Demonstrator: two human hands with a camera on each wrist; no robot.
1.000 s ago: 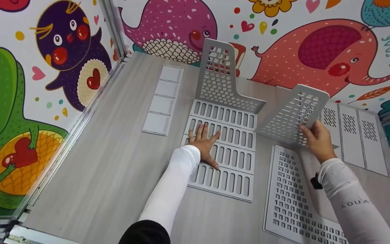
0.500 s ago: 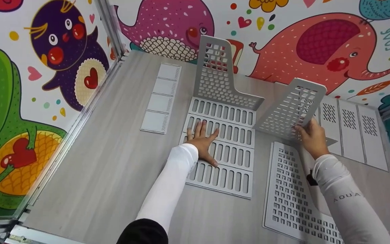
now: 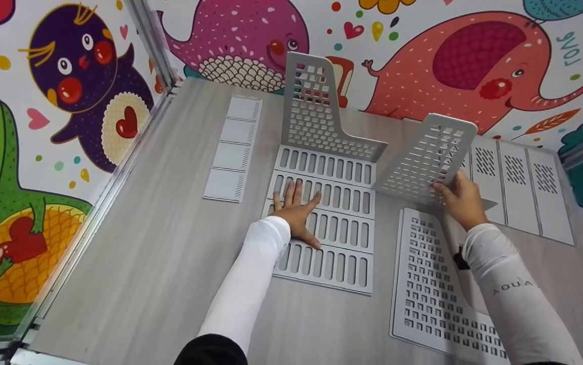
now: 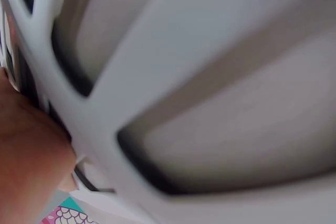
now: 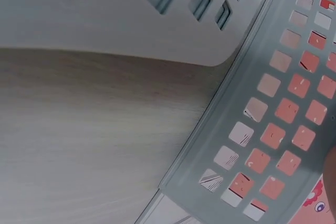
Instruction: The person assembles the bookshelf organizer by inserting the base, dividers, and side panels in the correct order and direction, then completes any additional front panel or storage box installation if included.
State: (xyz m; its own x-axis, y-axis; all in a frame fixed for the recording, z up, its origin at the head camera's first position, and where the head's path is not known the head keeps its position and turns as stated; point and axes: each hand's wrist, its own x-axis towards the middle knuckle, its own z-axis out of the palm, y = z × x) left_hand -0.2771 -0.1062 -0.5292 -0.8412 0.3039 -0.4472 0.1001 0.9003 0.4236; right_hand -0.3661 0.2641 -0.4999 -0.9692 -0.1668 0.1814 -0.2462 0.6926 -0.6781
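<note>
My left hand (image 3: 294, 217) lies with spread fingers on a grey slotted panel (image 3: 339, 258), flat on the table and marked off in strips of long slots. At its far end stands an upright L-shaped perforated side panel (image 3: 312, 119). In my right hand (image 3: 461, 198) is the edge of a second perforated panel (image 3: 423, 159), pinched between thumb and fingers and tilted upright beside the slotted one. The right wrist view shows this panel's square holes (image 5: 273, 136) up close. Beneath the left wrist, blurred slots (image 4: 236, 129) fill the left wrist view.
Flat near my right forearm lies another perforated L-shaped panel (image 3: 428, 284). A narrow pale strip panel (image 3: 233, 149) is at the left, and panels with slanted slits (image 3: 517, 195) lie at the far right. Cartoon-printed walls and a metal rail (image 3: 104, 218) border the table (image 3: 139, 253).
The head view has shifted slightly, so everything sits a little further left in it. Both hands keep their places on the panels; the held panel looks nearly the same.
</note>
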